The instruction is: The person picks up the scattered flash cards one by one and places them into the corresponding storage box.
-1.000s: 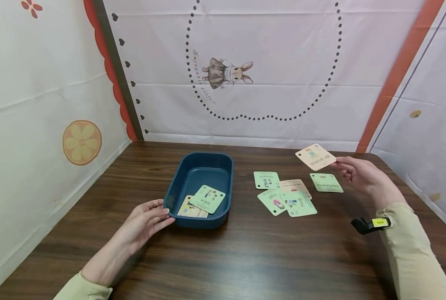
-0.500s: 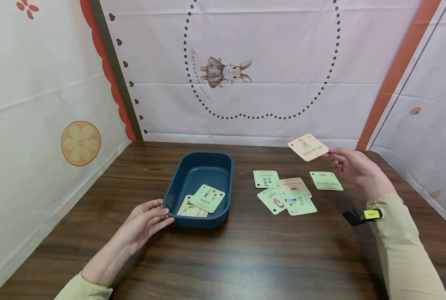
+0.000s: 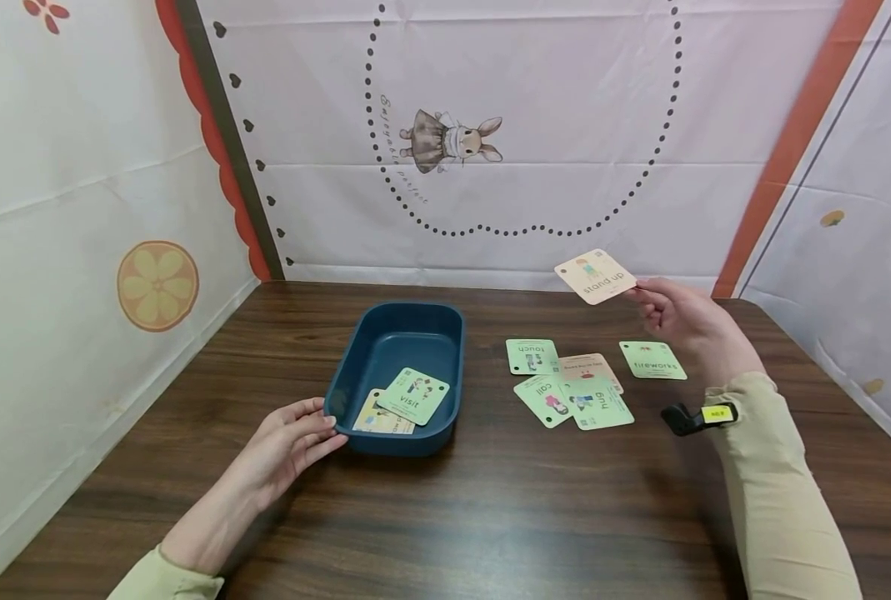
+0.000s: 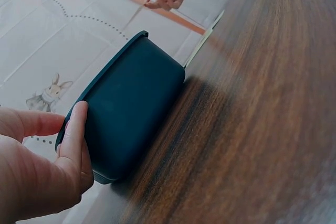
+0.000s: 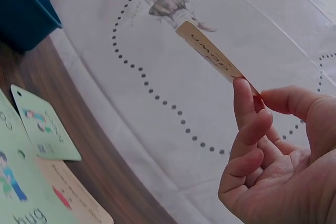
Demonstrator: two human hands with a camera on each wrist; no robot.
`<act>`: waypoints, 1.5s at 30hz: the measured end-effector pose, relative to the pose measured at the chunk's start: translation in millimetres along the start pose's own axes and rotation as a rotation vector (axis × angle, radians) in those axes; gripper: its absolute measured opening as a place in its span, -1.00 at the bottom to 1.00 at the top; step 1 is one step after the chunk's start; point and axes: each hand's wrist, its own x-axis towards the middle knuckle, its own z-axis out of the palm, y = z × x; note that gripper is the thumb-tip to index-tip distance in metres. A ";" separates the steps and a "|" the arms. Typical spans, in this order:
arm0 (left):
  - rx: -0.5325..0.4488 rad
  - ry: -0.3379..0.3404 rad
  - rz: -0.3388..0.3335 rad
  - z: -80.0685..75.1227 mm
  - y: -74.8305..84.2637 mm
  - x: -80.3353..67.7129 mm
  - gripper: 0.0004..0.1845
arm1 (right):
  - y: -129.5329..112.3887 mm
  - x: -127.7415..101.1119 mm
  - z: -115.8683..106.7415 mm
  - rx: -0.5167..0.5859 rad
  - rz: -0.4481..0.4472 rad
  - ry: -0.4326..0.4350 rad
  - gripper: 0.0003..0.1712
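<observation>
My right hand point(image 3: 673, 312) pinches a beige "stand up" card point(image 3: 594, 276) by its edge, held in the air above the back right of the table; the card point(image 5: 210, 53) shows edge-on in the right wrist view. A dark blue tray point(image 3: 400, 333) sits at mid-table with a green "visit" card point(image 3: 412, 396) and a beige card point(image 3: 379, 419) in it. My left hand point(image 3: 291, 442) rests with straight fingers against the tray's near left corner point(image 4: 113, 124). Loose cards lie right of the tray: "touch" point(image 3: 531, 356), "call" point(image 3: 544, 400), "hug" point(image 3: 598, 404), "fireworks" point(image 3: 653, 360).
A dark wooden table point(image 3: 490, 517) is fenced by white printed cloth walls on the left, back and right. A beige card point(image 3: 591, 367) lies partly under the "hug" card. A black wrist camera point(image 3: 688, 417) sits on my right sleeve.
My right hand has lifted the "stand up" card higher and carried it leftward. The left hand and tray have not moved.
</observation>
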 end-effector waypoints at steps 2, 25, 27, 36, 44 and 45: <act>0.002 0.001 -0.002 -0.6 -0.3 0.2 -0.39 | 1.3 2.3 4.6 0.004 -0.007 0.002 -0.80; 0.003 0.007 -0.020 -2.5 -3.1 0.6 -0.35 | 15.1 15.6 60.8 -0.087 -0.002 0.005 -0.80; 0.004 0.006 -0.019 -2.3 -2.8 0.9 -0.35 | 15.1 16.5 63.2 -0.080 0.000 0.000 -0.82; 0.014 -0.003 -0.017 -1.4 -2.2 1.9 -0.36 | 17.3 22.2 74.5 -0.062 0.002 -0.021 -0.83; 0.015 -0.006 -0.017 -1.2 -1.9 3.3 -0.32 | 21.1 31.7 86.9 -0.065 -0.001 -0.009 -0.80; 0.016 -0.006 -0.017 -1.2 -1.8 3.6 -0.32 | 21.7 33.0 88.4 -0.064 -0.001 -0.007 -0.81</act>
